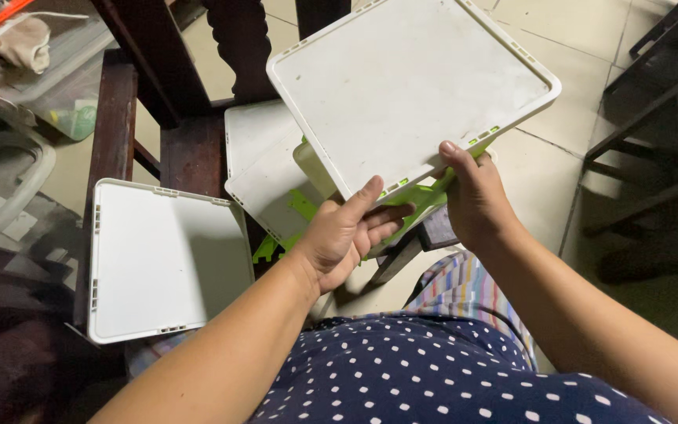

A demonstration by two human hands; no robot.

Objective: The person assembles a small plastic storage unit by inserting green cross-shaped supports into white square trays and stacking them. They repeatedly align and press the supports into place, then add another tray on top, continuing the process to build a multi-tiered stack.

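I hold up a white square plastic panel (pixel 410 82) with a raised rim, tilted in front of me. My left hand (pixel 347 235) grips its near corner, thumb on top and fingers underneath. My right hand (pixel 472 196) grips the near right edge, thumb over the rim. Green plastic connector pieces (pixel 421 200) show just under the panel, between my hands. Two more white panels (pixel 268 169) lie stacked below it on a dark wooden chair. Another white panel (pixel 162 259) lies flat to the left.
A dark wooden chair (pixel 190 102) stands ahead on the tiled floor. A clear plastic bin (pixel 56 71) with cloth sits at the upper left. Dark furniture legs (pixel 645 133) stand at the right. My dotted clothing fills the bottom.
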